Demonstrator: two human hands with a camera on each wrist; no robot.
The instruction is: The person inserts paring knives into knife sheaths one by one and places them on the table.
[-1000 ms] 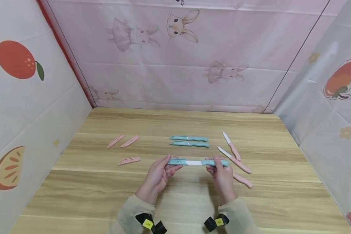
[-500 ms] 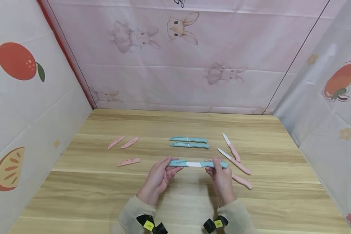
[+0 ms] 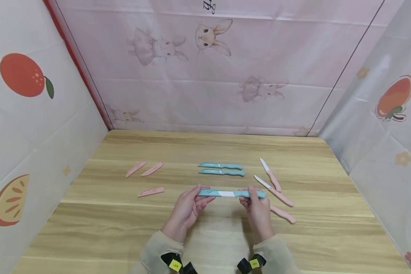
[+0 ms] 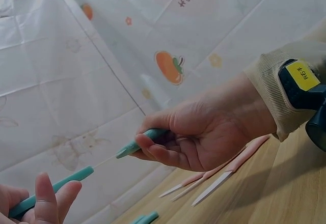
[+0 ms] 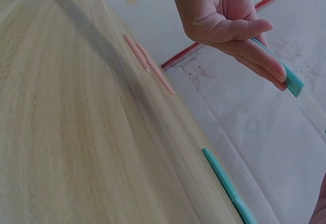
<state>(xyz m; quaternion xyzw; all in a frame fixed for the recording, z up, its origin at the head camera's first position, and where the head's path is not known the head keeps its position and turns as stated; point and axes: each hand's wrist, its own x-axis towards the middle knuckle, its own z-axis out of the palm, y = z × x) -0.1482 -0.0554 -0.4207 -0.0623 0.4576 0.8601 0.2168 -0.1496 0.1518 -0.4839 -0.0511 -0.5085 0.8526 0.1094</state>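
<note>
My left hand [image 3: 185, 209] pinches a blue-green sheath [image 3: 208, 193] between thumb and fingers. The handle of a small blue-green knife [image 3: 250, 194] is gripped by my right hand [image 3: 259, 213]. Part of the white blade [image 3: 227, 194] shows between handle and sheath, its tip inside the sheath. Knife and sheath are held level above the table. In the left wrist view the bare strip of blade spans the gap between the sheath's mouth [image 4: 87, 171] and the knife handle [image 4: 136, 143]. The right wrist view shows the left fingers [image 5: 267, 61] around the sheath.
Two sheathed blue-green knives [image 3: 222, 172] lie side by side behind my hands. Several pink sheaths [image 3: 151, 191] rest on the wooden table [image 3: 99, 236] at left. Pink-handled knives [image 3: 281, 198] with bare blades lie at right, one partly hidden by my right hand. Printed curtains [image 3: 178, 95] enclose the table.
The right hand has shifted slightly left with the knife, so a little less blade shows outside the sheath. The whole head view has tilted slightly upward.
</note>
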